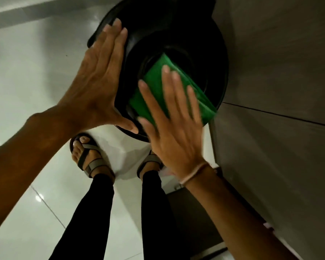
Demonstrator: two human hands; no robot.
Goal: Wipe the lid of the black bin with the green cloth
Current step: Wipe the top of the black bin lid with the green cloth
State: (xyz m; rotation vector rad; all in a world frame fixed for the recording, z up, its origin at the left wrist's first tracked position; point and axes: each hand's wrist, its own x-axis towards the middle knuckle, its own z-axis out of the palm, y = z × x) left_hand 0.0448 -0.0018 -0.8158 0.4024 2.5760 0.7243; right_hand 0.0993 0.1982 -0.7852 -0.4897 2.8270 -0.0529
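A round black bin (163, 21) stands against the wall, seen from above, with its domed lid (210, 59) facing me. A folded green cloth (156, 81) lies flat on the lid. My right hand (174, 124) presses on the cloth with fingers spread and flat; its outline is blurred. My left hand (99, 79) rests flat against the lid's left rim, fingers straight and together, thumb under the near edge. The near part of the lid is hidden by both hands.
A grey tiled wall (280, 91) runs close along the right side of the bin. Glossy white floor tiles (30, 72) stretch to the left. My feet in sandals (88, 156) stand just in front of the bin.
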